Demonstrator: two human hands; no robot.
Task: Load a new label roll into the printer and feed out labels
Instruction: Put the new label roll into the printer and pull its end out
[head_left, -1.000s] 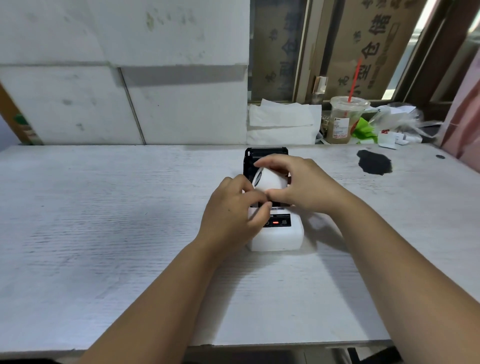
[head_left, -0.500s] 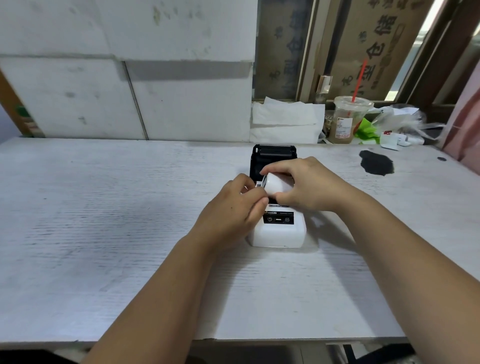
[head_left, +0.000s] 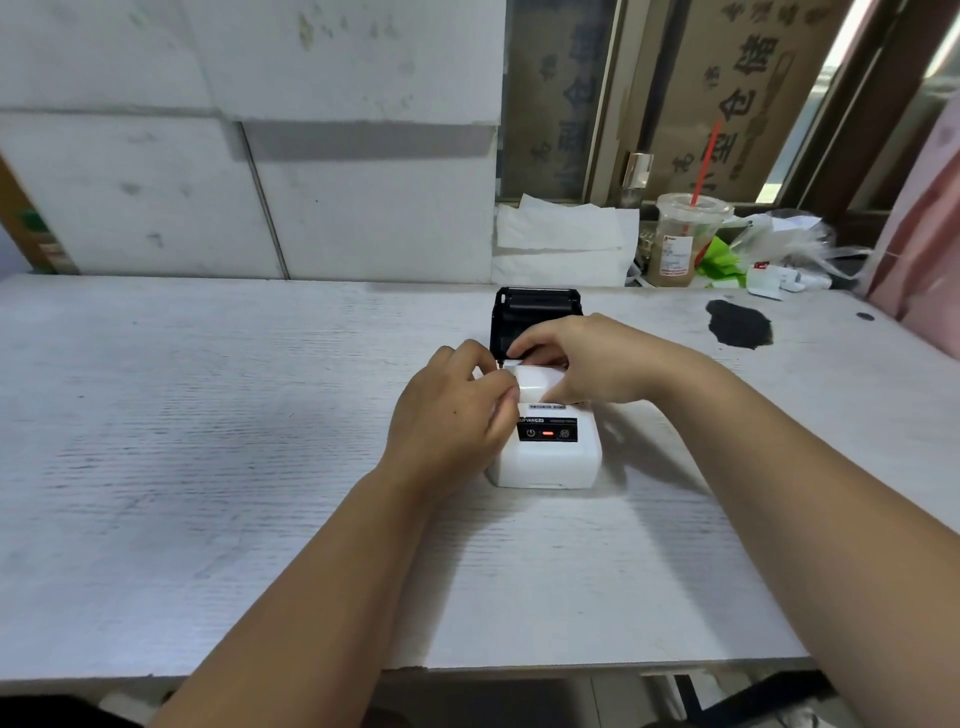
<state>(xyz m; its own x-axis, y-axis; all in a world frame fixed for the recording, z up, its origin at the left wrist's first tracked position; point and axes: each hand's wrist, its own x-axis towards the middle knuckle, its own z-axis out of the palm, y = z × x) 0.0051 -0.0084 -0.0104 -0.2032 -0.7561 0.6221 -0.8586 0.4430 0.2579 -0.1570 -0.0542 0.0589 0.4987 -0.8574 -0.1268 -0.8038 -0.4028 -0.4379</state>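
Observation:
A small white label printer (head_left: 545, 462) stands in the middle of the white table (head_left: 208, 441), its black lid (head_left: 535, 312) flipped up at the back. A red light glows on its black control strip. The white label roll (head_left: 537, 383) lies low in the open bay, held from both sides. My left hand (head_left: 452, 415) pinches the roll's left end and rests against the printer's left side. My right hand (head_left: 587, 364) curls over the top and right of the roll. The bay's inside is hidden by my fingers.
Behind the printer lies a stack of white paper (head_left: 561, 244). A plastic drink cup with a red straw (head_left: 683, 239), green wrapping and plastic bags clutter the back right. A black stain (head_left: 740, 325) marks the table at the right. White foam boards line the wall.
The roll has come down from above the printer into the open bay, with both hands following it. The head camera has shifted slightly.

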